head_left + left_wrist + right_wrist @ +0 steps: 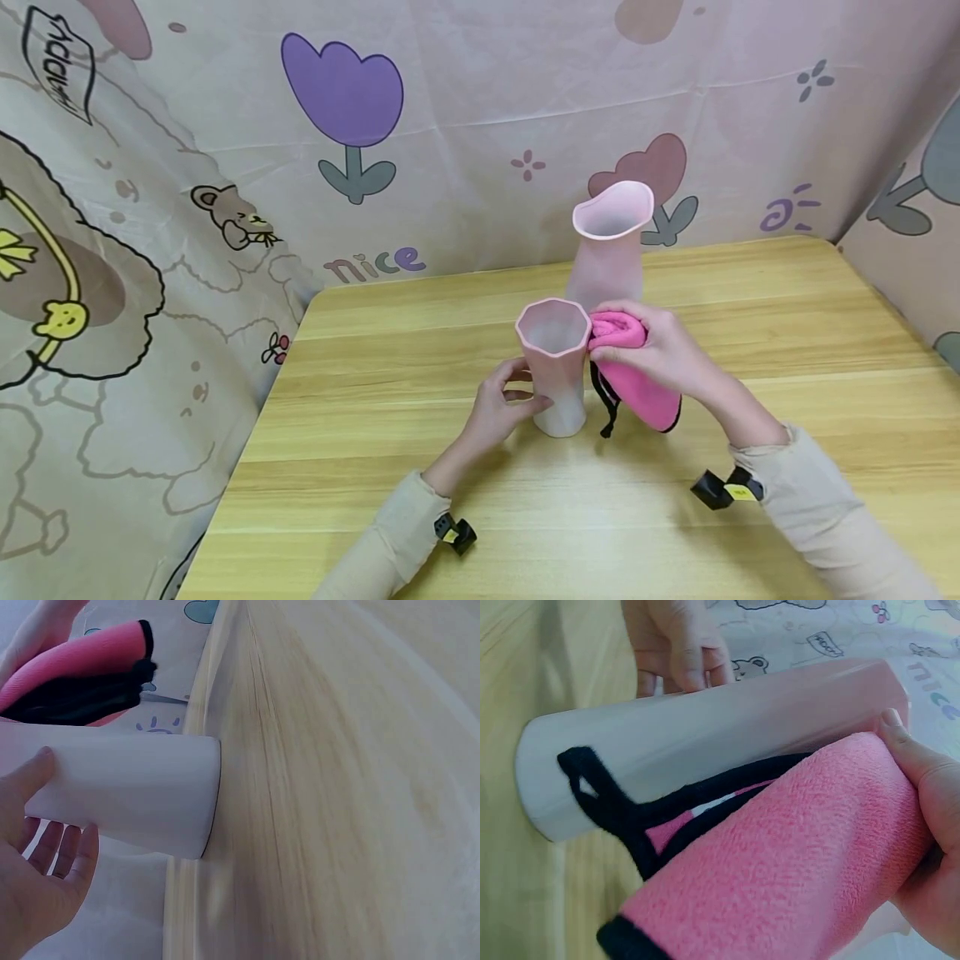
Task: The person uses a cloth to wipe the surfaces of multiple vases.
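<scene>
A pink-and-white vase (558, 383) with a many-sided rim stands upright on the table. My left hand (504, 406) holds its lower half from the left, thumb on the near side and fingers curved behind; the left wrist view shows that thumb and the fingertips against the white wall (142, 787). My right hand (667, 350) grips a bunched pink towel (645, 392) with black edging beside the vase's rim. Its black hanging loop (600, 787) dangles in front of the vase in the right wrist view. Part of the right palm is hidden behind the towel.
A taller pink vase (611, 258) with a wavy, flared mouth stands just behind, its base hidden by the front vase and my right hand. The wooden table (360, 442) meets a printed cloth backdrop (480, 100) at the back and left.
</scene>
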### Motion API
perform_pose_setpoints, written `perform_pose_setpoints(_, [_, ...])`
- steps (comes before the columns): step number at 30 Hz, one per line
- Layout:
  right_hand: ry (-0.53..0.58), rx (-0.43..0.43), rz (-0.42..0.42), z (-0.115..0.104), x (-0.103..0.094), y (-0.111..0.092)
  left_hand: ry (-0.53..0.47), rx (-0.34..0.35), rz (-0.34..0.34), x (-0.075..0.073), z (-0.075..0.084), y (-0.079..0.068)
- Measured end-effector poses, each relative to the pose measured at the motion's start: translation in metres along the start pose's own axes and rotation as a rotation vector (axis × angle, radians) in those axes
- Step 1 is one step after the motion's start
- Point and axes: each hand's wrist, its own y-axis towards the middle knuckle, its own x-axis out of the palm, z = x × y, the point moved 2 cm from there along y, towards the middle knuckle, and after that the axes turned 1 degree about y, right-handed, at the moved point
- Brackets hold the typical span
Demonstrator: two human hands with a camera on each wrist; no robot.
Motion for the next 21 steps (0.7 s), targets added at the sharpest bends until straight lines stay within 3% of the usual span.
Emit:
perform_pose_setpoints(11, [0.056,0.039,0.135,-0.008,-0.006,0.001,-0.002,0.007,-0.003,0.000,-0.001,0.000])
perform_pose_setpoints(15, [0.027,0.025,0.100,0.000,0.000,-0.001,-0.004,0.009,0.000,0.000,-0.001,0.000])
perform_pose_setpoints(21, [-0.021,0.040,-0.027,0.018,0.014,-0.007,0.025,-0.005,0.000,0.000,-0.001,0.001])
